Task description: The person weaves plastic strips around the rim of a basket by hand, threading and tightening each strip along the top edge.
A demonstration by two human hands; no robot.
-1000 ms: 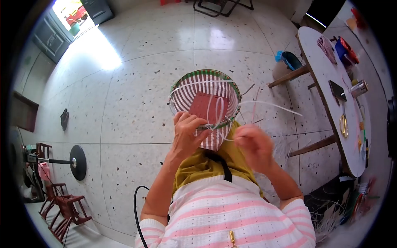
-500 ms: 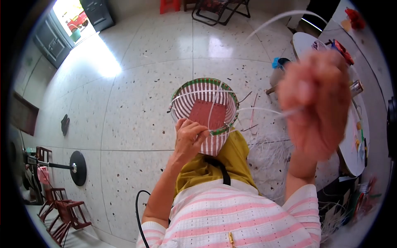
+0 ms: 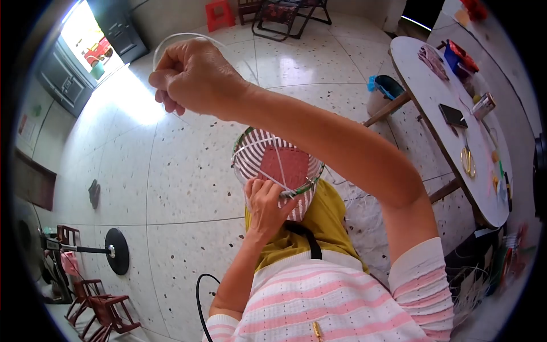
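Observation:
A woven basket [image 3: 246, 162] with red-and-white striped walls, a red bottom and a green-bound rim rests tilted at my lap. My left hand [image 3: 264, 202] is closed on its near rim, fingers over the edge and thumb along it. My right hand [image 3: 196, 77] is raised in a fist to the upper left, its forearm crossing above the basket and hiding the far right rim. It holds a thin white plastic strip [image 3: 183, 35], which loops over the fist and down behind the forearm. White strips also cross the basket's mouth.
To the right stands a white table [image 3: 424, 94] bearing a phone [image 3: 453, 115], scissors [image 3: 468, 161] and a can [image 3: 484, 106]. A lined bin [image 3: 383, 97] is beside it. Folding chair [image 3: 290, 20] and red stool [image 3: 219, 16] stand at the back; wooden chairs [image 3: 108, 310] at lower left.
My right hand has swept from the right side across to the upper left, carrying the strip. My left hand stays at the near rim, its thumb now stretched along it. The view has shifted slightly.

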